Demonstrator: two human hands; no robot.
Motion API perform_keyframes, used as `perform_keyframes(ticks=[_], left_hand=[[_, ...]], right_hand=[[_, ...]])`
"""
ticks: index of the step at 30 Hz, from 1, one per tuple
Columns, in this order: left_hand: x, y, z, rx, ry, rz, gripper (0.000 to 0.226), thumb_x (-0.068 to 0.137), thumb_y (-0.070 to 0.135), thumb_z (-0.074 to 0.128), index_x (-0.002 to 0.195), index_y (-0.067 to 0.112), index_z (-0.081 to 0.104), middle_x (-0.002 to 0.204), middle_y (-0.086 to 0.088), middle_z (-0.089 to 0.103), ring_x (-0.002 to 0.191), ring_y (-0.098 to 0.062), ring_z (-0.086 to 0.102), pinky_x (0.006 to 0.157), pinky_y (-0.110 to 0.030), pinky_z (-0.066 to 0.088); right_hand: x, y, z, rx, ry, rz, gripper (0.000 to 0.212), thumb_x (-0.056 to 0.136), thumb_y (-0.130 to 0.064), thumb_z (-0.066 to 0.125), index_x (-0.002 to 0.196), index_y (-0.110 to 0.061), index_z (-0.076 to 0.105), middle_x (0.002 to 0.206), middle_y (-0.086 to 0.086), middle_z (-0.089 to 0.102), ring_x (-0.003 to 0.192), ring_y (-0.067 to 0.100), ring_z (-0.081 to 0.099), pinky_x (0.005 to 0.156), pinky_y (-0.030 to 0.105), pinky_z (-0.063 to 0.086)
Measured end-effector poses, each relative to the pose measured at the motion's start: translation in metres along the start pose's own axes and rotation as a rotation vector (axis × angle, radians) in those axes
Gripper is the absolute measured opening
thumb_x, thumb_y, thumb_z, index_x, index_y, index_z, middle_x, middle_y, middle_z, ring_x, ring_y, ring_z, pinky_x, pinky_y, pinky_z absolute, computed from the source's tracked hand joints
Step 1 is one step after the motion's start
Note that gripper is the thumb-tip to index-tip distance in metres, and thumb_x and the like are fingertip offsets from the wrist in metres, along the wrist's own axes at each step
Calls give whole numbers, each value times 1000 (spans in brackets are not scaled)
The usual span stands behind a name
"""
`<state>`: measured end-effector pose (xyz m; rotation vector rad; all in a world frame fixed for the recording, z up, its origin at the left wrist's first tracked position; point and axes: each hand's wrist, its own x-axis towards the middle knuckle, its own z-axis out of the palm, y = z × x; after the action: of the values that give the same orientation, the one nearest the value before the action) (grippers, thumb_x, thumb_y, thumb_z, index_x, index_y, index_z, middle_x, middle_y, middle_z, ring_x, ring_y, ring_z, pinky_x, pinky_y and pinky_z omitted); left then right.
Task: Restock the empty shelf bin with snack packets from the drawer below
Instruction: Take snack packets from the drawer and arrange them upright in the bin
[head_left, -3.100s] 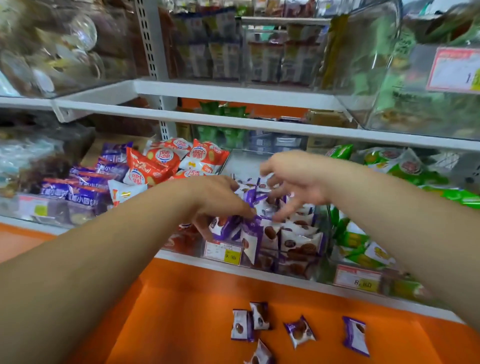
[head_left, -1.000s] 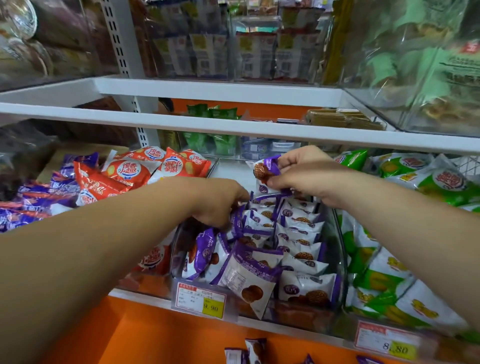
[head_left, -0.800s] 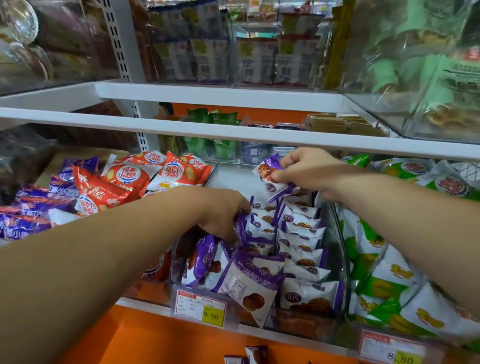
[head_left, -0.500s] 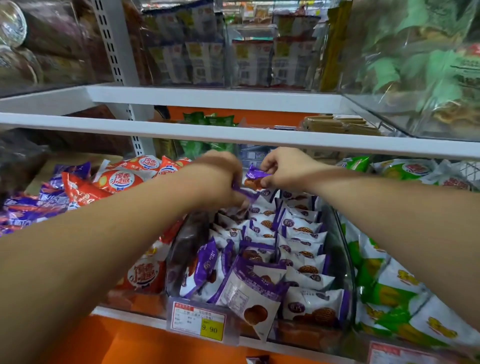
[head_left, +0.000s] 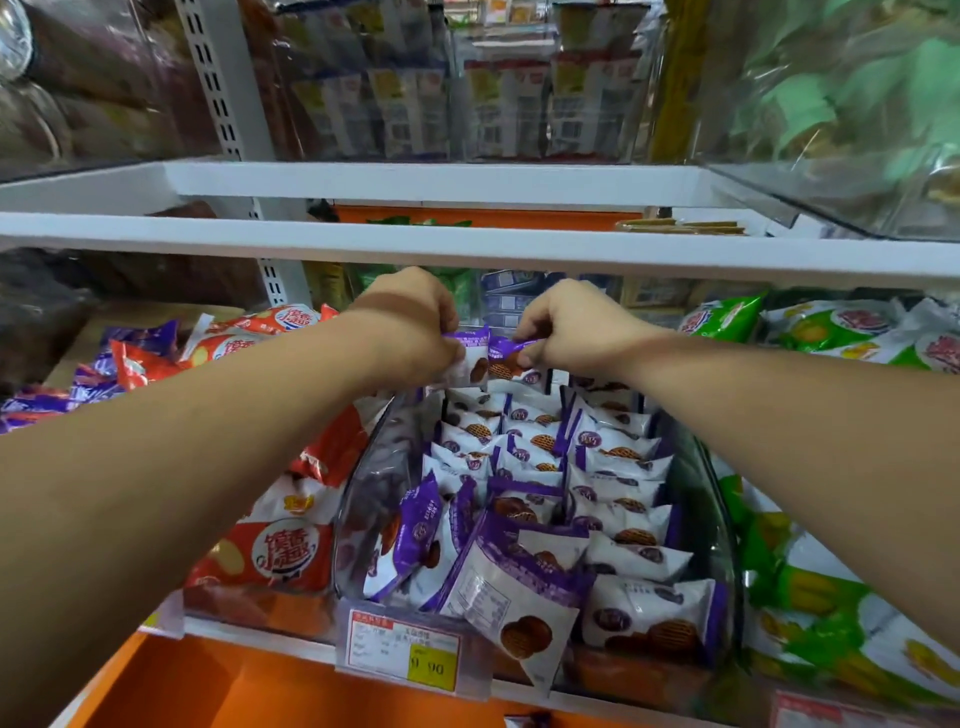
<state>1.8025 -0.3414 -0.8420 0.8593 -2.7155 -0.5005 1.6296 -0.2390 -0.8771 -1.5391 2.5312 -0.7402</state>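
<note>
A clear plastic shelf bin holds several rows of purple-and-white snack packets, some upright, some tumbled at the front left. At the bin's far end, my left hand pinches one purple-and-white packet by its top. My right hand pinches a second packet right beside it. Both packets hang just above the back row, under the white shelf above. The orange drawer shows along the bottom edge.
Red-and-white snack bags fill the bin to the left, green-and-white bags the bin to the right. A white shelf board runs low over my hands. A price tag hangs on the bin front.
My left hand rose from the bin's middle to the far end with a packet. My right hand stayed there with its packet. Both hands now meet at the back.
</note>
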Motion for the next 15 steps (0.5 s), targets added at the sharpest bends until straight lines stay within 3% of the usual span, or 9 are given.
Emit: perform_keyframes(ticks=[2, 5, 8, 10, 12, 15], left_hand=[[-1, -2, -2, 26, 15, -4, 25, 91, 29, 75, 112, 14, 71, 107, -4, 68, 90, -22, 63, 70, -27, 52], [-4, -3, -1, 93, 21, 3, 29, 88, 31, 75, 107, 9, 74, 108, -10, 72, 96, -26, 67, 86, -37, 59], [-6, 1, 5, 62, -13, -12, 36, 89, 38, 71, 112, 10, 73, 111, -10, 70, 101, -26, 66, 91, -37, 58], [-8, 5, 11, -12, -31, -40, 29, 93, 38, 68, 99, 10, 73, 98, -10, 71, 91, -26, 66, 75, -30, 57], [-12, 8, 15, -102, -18, -95, 31, 94, 36, 68, 77, 10, 66, 80, -10, 68, 77, -27, 65, 57, -26, 48], [-20, 12, 25, -364, 33, -167, 26, 84, 26, 74, 77, 3, 65, 86, -24, 72, 82, -36, 73, 65, -43, 60]], right_hand=[[0, -2, 0, 90, -18, 18, 19, 83, -15, 84, 102, -16, 80, 87, -2, 75, 79, 7, 67, 70, 22, 50], [-3, -1, -4, 198, -20, 59, 33, 82, -15, 85, 113, -17, 74, 93, 4, 74, 90, 19, 71, 87, 37, 58], [-13, 1, -14, 346, 7, 146, 45, 85, -18, 81, 126, -26, 65, 103, 7, 72, 96, 21, 70, 85, 34, 58], [-23, 0, -21, 428, -10, 215, 38, 88, -16, 77, 124, -22, 66, 109, 9, 70, 91, 23, 70, 74, 33, 62], [-31, -3, -26, 576, -41, 309, 22, 91, -11, 71, 112, -7, 69, 112, 16, 69, 81, 23, 67, 64, 31, 61], [-43, -6, -30, 750, -112, 398, 12, 89, -7, 72, 101, -4, 68, 104, 25, 67, 82, 25, 66, 62, 32, 59]])
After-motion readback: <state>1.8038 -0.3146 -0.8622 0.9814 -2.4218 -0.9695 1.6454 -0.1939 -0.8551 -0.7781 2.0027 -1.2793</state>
